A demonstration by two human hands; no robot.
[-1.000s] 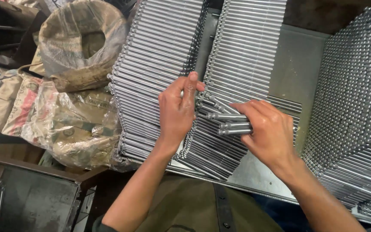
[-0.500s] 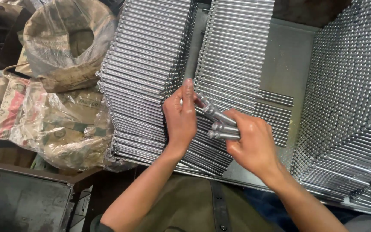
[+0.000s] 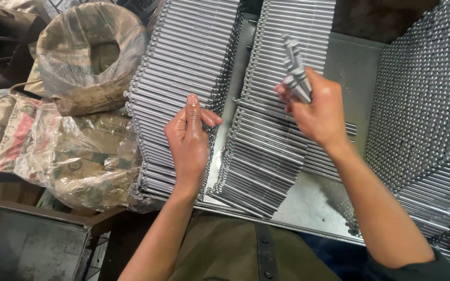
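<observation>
Stacks of thin silver metal rods fill a metal tray (image 3: pixel 358 57). My left hand (image 3: pixel 189 140) lies flat on the left rod stack (image 3: pixel 186 57), fingers together, thumb toward the gap between stacks, holding nothing. My right hand (image 3: pixel 319 112) is raised over the middle rod stack (image 3: pixel 282 130) and grips a small bundle of short metal rods (image 3: pixel 295 73) that stick up and away from my fingers. A third, larger rod stack (image 3: pixel 428 114) shows its rod ends at the right.
An open woven sack (image 3: pixel 92 57) stands at the upper left, with plastic-wrapped bags (image 3: pixel 74 156) below it. A dark metal box (image 3: pixel 29 250) sits at the lower left. Bare tray floor (image 3: pixel 313 203) shows between the middle and right stacks.
My right hand has lifted the rod bundle up and away from the left hand. The left hand has let go of the bundle and settled flat on the left stack.
</observation>
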